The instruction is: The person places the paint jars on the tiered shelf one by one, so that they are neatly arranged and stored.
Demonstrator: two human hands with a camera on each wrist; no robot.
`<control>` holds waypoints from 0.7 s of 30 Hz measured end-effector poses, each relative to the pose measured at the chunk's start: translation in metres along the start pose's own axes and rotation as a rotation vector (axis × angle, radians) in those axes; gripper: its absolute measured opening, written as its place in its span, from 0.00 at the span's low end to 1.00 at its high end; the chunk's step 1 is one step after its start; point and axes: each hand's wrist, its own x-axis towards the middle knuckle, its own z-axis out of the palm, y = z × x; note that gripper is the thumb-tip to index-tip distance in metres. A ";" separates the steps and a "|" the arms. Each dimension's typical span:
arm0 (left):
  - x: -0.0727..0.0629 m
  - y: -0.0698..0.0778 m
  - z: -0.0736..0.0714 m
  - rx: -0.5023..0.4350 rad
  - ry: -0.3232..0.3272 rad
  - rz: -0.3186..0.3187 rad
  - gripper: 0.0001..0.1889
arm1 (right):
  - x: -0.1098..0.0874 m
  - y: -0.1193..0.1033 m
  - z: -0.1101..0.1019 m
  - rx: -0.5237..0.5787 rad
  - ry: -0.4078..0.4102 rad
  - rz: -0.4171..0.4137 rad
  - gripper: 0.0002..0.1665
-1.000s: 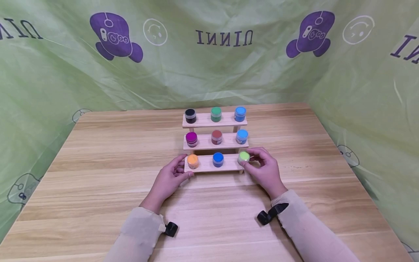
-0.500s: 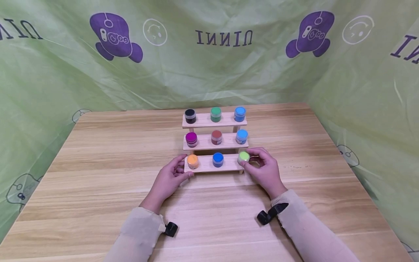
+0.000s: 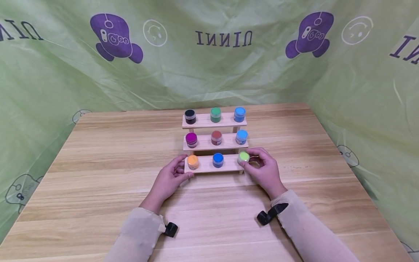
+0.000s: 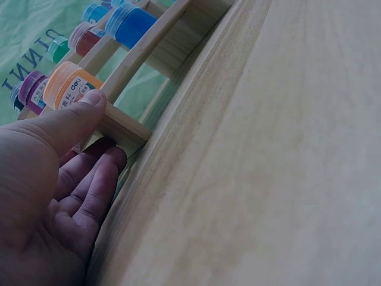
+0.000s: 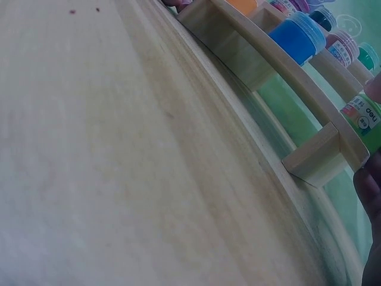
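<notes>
A three-step wooden display stand (image 3: 229,168) carries small paint jars, three on each step. My left hand (image 3: 168,180) grips the left end of the lowest step, its thumb (image 4: 83,113) at the front corner beside the orange paint jar (image 3: 192,162); its lower fingers curl below the step's end in the left wrist view. My right hand (image 3: 264,171) holds the light green paint jar (image 3: 243,157) between thumb and fingers at the right end of that step. Between them stands a dark blue paint jar (image 3: 218,160). In the right wrist view that hand is mostly out of frame.
On the middle step stand purple (image 3: 191,139), brown (image 3: 216,138) and light blue (image 3: 241,137) jars. Black (image 3: 190,116), green (image 3: 215,114) and blue (image 3: 239,114) jars top the back step. A green printed curtain (image 3: 209,72) encloses the wooden table (image 3: 108,153).
</notes>
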 end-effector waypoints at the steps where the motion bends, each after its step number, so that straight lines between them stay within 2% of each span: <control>1: 0.000 0.000 0.000 0.001 0.001 0.000 0.36 | 0.000 0.000 0.000 -0.004 -0.001 0.004 0.22; 14: -0.002 0.003 0.000 0.010 0.003 -0.023 0.35 | -0.001 -0.001 -0.001 -0.026 -0.003 0.022 0.22; 21: -0.001 0.002 0.000 0.014 0.003 -0.016 0.36 | 0.000 -0.001 -0.001 -0.041 -0.004 0.024 0.22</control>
